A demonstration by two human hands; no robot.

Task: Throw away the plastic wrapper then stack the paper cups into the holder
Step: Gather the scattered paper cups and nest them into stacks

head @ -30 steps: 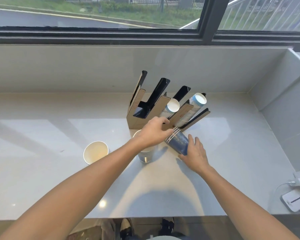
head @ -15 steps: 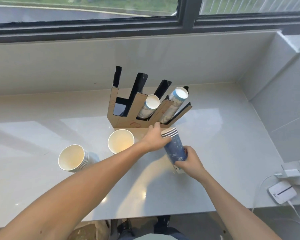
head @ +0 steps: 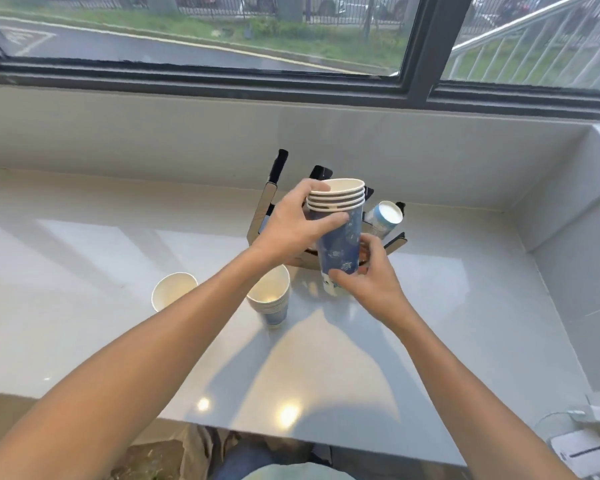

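I hold a stack of several blue paper cups [head: 340, 244] upright above the counter, in front of the cup holder. My left hand [head: 291, 223] grips the stack just under its white rims. My right hand [head: 368, 275] wraps around its base. The wooden cup holder [head: 267, 202] with black slats stands behind, mostly hidden by the stack and my hands; one row of cups [head: 383, 218] lies in its right slot. A second stack of cups [head: 271, 299] stands on the counter below my left wrist. Further left stands a third cup [head: 172, 294], partly behind my left forearm.
The grey counter [head: 84, 271] runs to a low wall under the window and to a side wall on the right. A white device with a cable [head: 579, 452] lies at the front right edge. My legs show below the counter's front edge.
Both hands have lifted the blue stack from lying tilted on the counter to upright in the air. The view has shifted; the two other cup stacks stay on the counter.
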